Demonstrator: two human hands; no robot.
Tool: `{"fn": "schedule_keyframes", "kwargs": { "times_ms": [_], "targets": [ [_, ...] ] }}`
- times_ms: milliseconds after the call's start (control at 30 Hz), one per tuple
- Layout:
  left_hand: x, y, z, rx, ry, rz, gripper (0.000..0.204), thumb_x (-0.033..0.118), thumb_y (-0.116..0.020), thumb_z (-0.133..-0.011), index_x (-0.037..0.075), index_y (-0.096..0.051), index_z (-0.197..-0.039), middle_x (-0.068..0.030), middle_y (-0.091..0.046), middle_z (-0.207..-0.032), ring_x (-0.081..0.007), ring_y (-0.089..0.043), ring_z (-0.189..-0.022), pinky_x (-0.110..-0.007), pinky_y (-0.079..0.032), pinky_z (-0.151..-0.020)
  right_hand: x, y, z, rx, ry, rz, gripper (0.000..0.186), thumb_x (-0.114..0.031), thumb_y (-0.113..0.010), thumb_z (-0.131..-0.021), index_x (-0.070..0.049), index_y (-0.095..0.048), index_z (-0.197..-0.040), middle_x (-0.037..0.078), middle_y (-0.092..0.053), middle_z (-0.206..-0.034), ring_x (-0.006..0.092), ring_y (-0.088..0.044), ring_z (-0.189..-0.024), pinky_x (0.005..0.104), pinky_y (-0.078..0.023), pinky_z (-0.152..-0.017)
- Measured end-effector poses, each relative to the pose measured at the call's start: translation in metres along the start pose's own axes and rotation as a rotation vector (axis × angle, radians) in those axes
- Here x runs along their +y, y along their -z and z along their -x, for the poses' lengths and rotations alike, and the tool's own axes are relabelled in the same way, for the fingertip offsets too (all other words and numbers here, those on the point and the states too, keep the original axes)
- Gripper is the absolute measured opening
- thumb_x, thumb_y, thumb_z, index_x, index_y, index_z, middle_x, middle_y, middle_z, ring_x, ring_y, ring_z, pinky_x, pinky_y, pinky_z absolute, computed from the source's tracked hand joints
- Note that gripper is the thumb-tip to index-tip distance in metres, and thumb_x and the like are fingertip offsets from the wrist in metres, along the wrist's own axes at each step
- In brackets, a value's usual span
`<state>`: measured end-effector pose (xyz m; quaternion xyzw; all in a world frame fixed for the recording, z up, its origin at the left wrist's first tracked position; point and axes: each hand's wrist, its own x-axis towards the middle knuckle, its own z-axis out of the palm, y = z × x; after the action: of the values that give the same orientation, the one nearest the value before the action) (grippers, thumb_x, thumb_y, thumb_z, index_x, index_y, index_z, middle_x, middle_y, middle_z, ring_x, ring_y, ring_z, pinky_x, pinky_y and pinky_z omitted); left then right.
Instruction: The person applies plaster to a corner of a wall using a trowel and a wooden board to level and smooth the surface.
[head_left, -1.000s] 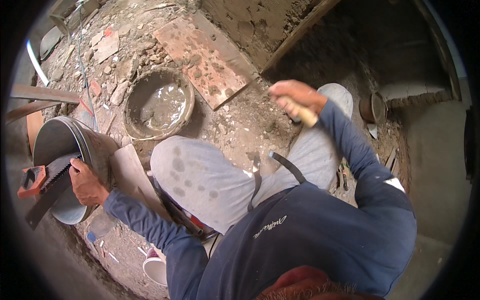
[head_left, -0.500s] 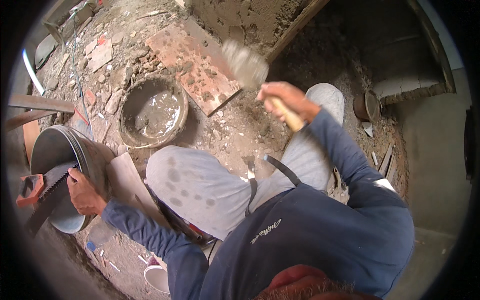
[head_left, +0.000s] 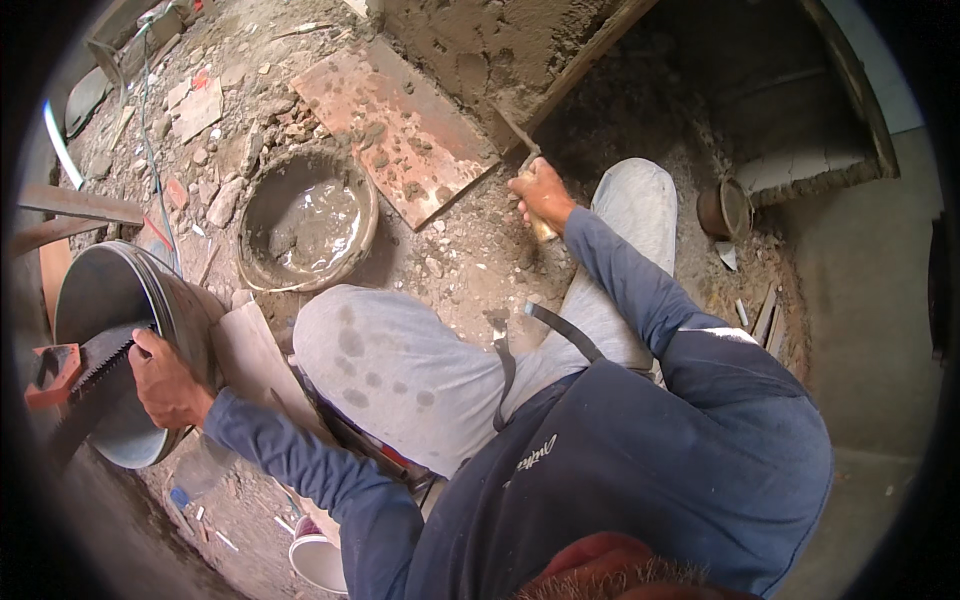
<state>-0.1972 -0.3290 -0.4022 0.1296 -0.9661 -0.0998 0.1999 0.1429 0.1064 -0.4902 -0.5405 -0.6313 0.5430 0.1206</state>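
Note:
My right hand is closed round the wooden handle of a trowel. Seen nearly edge-on, its blade reaches up against the rough mortar-coated wall. My left hand curls over the rim of a tipped bucket, its fingertips close to the toothed edge of a hand saw. The saw has a red-orange handle and lies across the bucket's mouth. Between my arms, past my knee, sits a round basin of wet grey mortar. A mortar-spattered reddish board lies against the wall's foot.
Rubble and stones cover the ground at the far left. A small pot stands right of my knee, near wood scraps. A white cup lies near my left elbow. The wall's edge has a wooden strip.
My right hand has moved slightly left, and the trowel has turned from a blurred swing to an edge-on position at the wall. My left hand stays at the bucket.

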Motion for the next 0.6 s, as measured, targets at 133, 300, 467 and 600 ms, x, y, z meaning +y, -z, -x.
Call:
{"fn": "schedule_keyframes", "kwargs": {
  "times_ms": [133, 300, 467, 600],
  "targets": [
    [0.004, 0.001, 0.001, 0.008, -0.005, 0.017, 0.054, 0.071, -0.04, -0.093, 0.034, -0.074, -0.112, -0.011, -0.076, -0.1, -0.0418, -0.07, -0.093, -0.054, -0.053, -0.078, -0.045, 0.029, 0.01, -0.022, 0.079, -0.12, 0.025, -0.016, -0.067, -0.095, -0.004, -0.047, -0.103, 0.008, -0.057, -0.082, 0.0121, -0.055, -0.054, 0.0281, -0.048, -0.041],
    [0.0, -0.003, -0.001, 0.025, -0.018, 0.017, 0.054, 0.071, -0.041, -0.093, 0.033, -0.074, -0.111, -0.0115, -0.076, -0.099, -0.0422, -0.07, -0.093, -0.054, -0.052, -0.078, -0.098, 0.072, 0.042, -0.075, 0.174, -0.233, 0.027, -0.02, -0.072, -0.093, -0.005, -0.052, -0.102, 0.006, -0.059, -0.084, 0.0085, -0.057, -0.056, 0.0236, -0.049, -0.041],
    [-0.001, -0.002, -0.001, 0.03, -0.037, 0.024, 0.054, 0.071, -0.041, -0.093, 0.032, -0.074, -0.11, -0.0115, -0.076, -0.098, -0.0425, -0.07, -0.092, -0.055, -0.052, -0.077, -0.13, 0.112, 0.084, -0.127, 0.245, -0.258, 0.024, -0.022, -0.07, -0.097, -0.005, -0.053, -0.101, 0.006, -0.059, -0.085, 0.0068, -0.056, -0.056, 0.0203, -0.047, -0.042],
    [0.0, -0.003, 0.001, 0.042, -0.024, 0.0, 0.052, 0.07, -0.042, -0.093, 0.032, -0.074, -0.108, -0.0107, -0.076, -0.097, -0.0415, -0.071, -0.09, -0.055, -0.053, -0.076, -0.147, 0.125, 0.105, -0.028, 0.441, -0.068, 0.02, -0.024, -0.059, -0.102, -0.007, -0.055, -0.109, 0.003, -0.057, -0.085, 0.0058, -0.054, -0.055, 0.0204, -0.047, -0.044]
  ]
}}
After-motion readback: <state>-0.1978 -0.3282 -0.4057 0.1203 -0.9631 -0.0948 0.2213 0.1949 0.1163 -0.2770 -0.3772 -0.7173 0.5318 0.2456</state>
